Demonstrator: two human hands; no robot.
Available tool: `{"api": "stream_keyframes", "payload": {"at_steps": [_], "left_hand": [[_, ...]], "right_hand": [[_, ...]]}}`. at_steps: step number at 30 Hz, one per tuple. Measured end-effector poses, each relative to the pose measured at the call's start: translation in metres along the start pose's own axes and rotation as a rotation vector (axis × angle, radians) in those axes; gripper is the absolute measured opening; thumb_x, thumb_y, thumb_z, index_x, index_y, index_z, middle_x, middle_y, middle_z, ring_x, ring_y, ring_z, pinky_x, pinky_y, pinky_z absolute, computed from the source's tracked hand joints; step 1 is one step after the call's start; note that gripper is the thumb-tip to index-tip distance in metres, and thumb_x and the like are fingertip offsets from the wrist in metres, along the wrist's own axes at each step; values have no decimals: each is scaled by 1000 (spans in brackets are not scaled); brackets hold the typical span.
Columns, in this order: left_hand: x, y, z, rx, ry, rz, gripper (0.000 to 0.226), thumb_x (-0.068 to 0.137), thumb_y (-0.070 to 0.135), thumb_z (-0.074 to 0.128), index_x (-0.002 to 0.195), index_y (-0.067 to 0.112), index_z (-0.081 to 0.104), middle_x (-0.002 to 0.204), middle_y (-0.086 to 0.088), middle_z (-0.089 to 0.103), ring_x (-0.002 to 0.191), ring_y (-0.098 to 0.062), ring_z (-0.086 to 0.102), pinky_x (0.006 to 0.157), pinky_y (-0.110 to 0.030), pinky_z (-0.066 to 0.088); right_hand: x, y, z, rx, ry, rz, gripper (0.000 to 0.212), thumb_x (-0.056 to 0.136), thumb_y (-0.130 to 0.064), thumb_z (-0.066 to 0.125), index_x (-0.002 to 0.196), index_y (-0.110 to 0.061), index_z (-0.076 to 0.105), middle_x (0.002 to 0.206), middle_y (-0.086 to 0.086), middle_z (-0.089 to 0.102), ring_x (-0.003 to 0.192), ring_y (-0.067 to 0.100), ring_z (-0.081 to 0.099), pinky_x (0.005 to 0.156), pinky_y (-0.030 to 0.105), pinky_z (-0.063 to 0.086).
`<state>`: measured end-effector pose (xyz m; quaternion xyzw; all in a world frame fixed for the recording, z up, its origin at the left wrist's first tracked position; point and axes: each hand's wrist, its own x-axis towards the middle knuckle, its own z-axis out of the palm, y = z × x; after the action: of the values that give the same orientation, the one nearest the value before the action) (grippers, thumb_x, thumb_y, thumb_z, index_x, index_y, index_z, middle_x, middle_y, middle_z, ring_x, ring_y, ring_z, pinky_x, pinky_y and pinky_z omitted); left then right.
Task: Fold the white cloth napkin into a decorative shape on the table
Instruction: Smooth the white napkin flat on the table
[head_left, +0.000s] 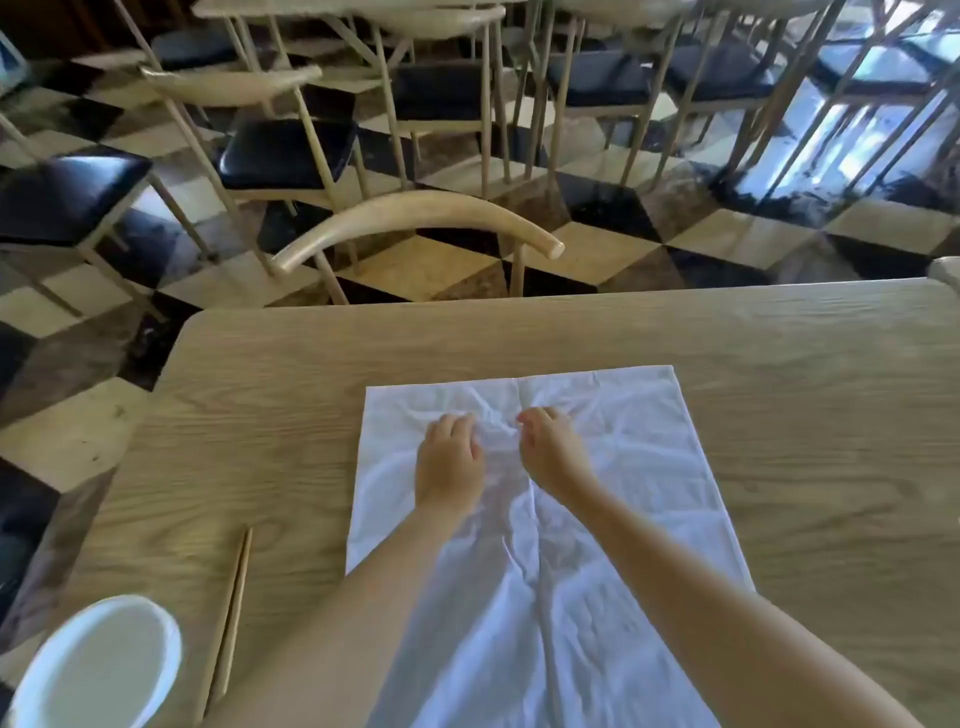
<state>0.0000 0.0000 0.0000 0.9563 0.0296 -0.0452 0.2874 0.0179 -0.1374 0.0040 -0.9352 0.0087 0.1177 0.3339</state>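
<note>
A white cloth napkin (613, 467) lies spread flat on the wooden table (270, 395), wrinkled, with a crease running down its middle. Both of my hands rest on its far half, close together on either side of that crease. My left hand (449, 457) lies palm down with its fingers bent onto the fabric. My right hand (550, 447) has its fingers curled, and the cloth bunches into small folds between the two hands. Whether either hand pinches the fabric or only presses on it is not visible.
A pair of wooden chopsticks (231, 623) lies at the left of the napkin, and a white bowl (98, 670) sits at the near left corner. A chair's curved backrest (415, 218) stands just beyond the table's far edge, with more chairs on the checkered floor behind.
</note>
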Motion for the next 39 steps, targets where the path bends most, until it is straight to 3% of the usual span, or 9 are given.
{"api": "stream_keyframes", "payload": {"at_steps": [3,5,8,12,18,25,29,34,39], "left_hand": [[15,-13,23,224,7,129,47,95,25,39,141,16,34,150,-5,34,140,-21,25,113,-39,16],[22,-22,29,341,33,160,50,95,33,30,143,19,30,152,0,29,141,-19,21,115,-45,15],[25,-25,31,349,45,159,60,89,42,17,141,19,34,150,0,32,141,-22,23,114,-49,16],[32,-44,27,356,60,104,72,82,57,10,146,23,20,156,4,15,144,-16,6,117,-41,1],[43,-65,12,383,58,48,64,93,50,30,147,21,11,157,3,7,144,-14,1,117,-39,2],[44,-61,1,385,-15,-59,64,95,49,25,148,20,3,158,2,-5,144,-15,-8,117,-41,-5],[10,-7,26,304,25,39,53,98,38,24,147,19,13,158,-4,5,145,-21,1,115,-44,-2],[-70,10,51,326,36,100,50,91,32,34,137,16,42,146,-7,39,135,-30,35,107,-58,24],[-86,-21,46,383,66,66,56,91,42,29,141,19,37,148,-5,36,139,-25,28,112,-53,20]], "right_hand": [[8,0,29,-96,112,-178,40,85,-3,45,124,-8,52,130,11,51,122,32,41,105,38,32],[11,3,43,-216,144,-239,45,90,-11,43,136,-11,42,144,7,42,136,26,30,116,39,17],[22,18,44,-325,176,-255,52,94,-28,41,144,-19,29,154,-2,26,144,20,13,118,39,3],[32,47,21,-404,212,-160,56,93,-45,36,145,-29,23,156,-4,17,145,21,9,118,42,3],[35,98,-22,-442,265,-22,55,95,-43,31,146,-28,18,157,-4,14,145,19,7,118,38,1],[36,113,-32,-469,243,6,56,96,-44,23,148,-27,10,158,-4,7,145,17,1,119,39,0],[29,97,-31,-470,181,43,55,98,-40,21,148,-21,7,159,0,2,145,18,-4,118,44,-4],[-39,38,30,-302,105,-181,49,98,-28,32,144,-13,26,156,6,18,145,20,9,117,41,3],[-67,47,43,-383,170,-186,52,95,-36,36,144,-19,29,154,1,25,144,20,14,118,42,5]]}}
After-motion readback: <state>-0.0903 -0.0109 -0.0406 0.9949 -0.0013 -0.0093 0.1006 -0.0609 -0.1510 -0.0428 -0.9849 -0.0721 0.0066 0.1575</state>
